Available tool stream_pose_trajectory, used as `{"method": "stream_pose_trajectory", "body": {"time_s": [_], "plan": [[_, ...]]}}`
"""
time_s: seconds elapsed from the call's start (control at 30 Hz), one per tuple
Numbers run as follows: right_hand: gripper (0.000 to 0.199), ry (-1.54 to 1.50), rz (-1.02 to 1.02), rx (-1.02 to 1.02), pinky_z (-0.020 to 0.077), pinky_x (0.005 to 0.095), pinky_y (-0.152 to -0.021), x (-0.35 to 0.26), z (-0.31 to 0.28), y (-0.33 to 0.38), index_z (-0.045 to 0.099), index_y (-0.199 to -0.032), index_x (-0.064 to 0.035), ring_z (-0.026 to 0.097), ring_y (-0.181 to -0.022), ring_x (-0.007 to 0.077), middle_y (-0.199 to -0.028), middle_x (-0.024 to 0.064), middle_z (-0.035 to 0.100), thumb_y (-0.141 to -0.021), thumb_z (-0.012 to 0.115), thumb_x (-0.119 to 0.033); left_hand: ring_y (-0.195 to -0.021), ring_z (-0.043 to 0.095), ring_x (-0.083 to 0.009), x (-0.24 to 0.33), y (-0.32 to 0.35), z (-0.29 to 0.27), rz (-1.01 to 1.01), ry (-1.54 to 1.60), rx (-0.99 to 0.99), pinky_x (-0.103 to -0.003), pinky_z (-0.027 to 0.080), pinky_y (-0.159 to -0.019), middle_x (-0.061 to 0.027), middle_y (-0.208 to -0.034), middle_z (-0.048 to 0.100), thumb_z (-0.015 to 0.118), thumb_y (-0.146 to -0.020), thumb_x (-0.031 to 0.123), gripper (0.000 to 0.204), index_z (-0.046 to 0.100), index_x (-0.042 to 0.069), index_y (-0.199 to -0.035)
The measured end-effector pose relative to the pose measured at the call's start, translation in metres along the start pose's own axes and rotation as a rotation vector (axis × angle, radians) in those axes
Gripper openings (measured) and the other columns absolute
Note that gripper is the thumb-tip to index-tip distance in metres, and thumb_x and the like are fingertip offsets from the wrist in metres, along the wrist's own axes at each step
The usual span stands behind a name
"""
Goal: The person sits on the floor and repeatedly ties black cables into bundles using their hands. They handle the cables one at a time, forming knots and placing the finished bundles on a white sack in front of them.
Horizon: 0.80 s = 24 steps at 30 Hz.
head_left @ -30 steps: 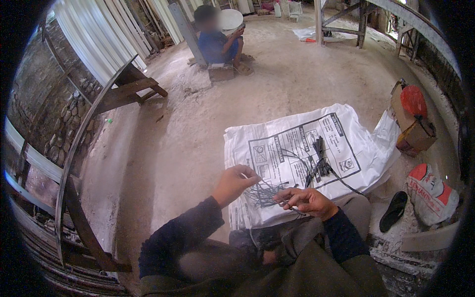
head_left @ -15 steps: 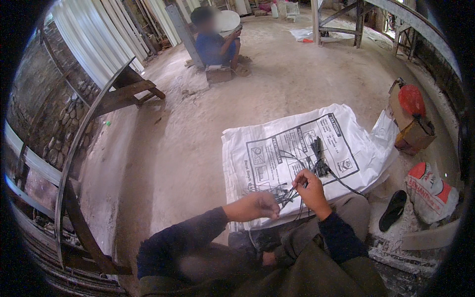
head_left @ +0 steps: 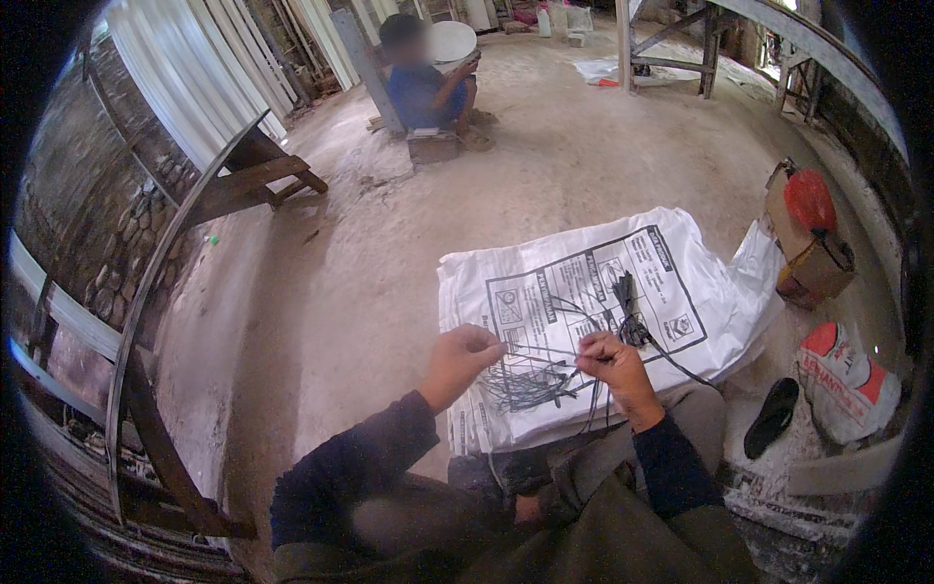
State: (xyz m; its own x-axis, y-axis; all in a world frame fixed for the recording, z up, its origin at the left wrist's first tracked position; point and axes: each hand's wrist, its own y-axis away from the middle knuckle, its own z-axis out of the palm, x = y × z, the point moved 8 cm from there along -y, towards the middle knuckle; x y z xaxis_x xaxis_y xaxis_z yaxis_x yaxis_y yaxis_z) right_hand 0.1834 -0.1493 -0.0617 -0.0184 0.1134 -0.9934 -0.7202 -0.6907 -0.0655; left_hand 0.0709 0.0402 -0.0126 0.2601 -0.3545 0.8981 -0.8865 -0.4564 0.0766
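Note:
My left hand (head_left: 459, 364) is closed in a pinch over the left part of a white printed sack (head_left: 467, 282). A thin black strand (head_left: 540, 353) runs from its fingertips across to my right hand (head_left: 621, 376). That hand is pinched too, with more dark strands hanging below its fingers. Between and below the hands lies a loose heap of thin black strands (head_left: 525, 387) on the sack. Farther up the sack is a tied-looking bundle of black strands (head_left: 628, 304), beside a darker clump (head_left: 634, 332). Whether the strands are wire or cord I cannot tell.
A cardboard box (head_left: 815, 273) with a red object stands at the right, above a red-and-white bag (head_left: 848, 382) and a black sandal (head_left: 773, 419). Ahead sits another person (head_left: 423, 95) holding a round white thing. A wooden bench frame (head_left: 248, 180) stands at the left.
My left hand has moved up and left, away from my right hand, drawing a strand out between them. The right hand stays nearly in place, its wrist slightly turned.

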Motion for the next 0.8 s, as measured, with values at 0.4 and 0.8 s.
{"method": "stream_pose_trajectory", "body": {"time_s": [0.4,0.8], "plan": [[0.032,-0.238,0.046,-0.606,0.0307,0.0387,-0.094,-0.026,0.054,0.027,0.061,-0.094,-0.0008,0.046,-0.106,0.0249,-0.105,0.0140,0.053,-0.075,0.065,-0.026,-0.065,0.056,-0.0147,0.000,-0.002,-0.002,0.045,-0.054,0.018,-0.026,0.045,-0.061,-0.0082,-0.076,0.060,0.063,-0.071,0.013,0.016,0.061,-0.001,-0.077],[0.015,0.225,-0.058,0.065,0.0413,0.0218,-0.059,0.007,0.004,-0.002,0.052,-0.068,-0.0040,0.052,-0.063,0.0075,-0.069,0.0010,0.057,-0.070,0.066,-0.003,-0.079,0.052,-0.0181,0.035,0.032,0.064,0.366,-0.086,-0.565,-0.030,0.040,-0.073,-0.0066,-0.080,0.055,0.059,-0.078,0.013,0.011,0.060,0.003,-0.082]]}}
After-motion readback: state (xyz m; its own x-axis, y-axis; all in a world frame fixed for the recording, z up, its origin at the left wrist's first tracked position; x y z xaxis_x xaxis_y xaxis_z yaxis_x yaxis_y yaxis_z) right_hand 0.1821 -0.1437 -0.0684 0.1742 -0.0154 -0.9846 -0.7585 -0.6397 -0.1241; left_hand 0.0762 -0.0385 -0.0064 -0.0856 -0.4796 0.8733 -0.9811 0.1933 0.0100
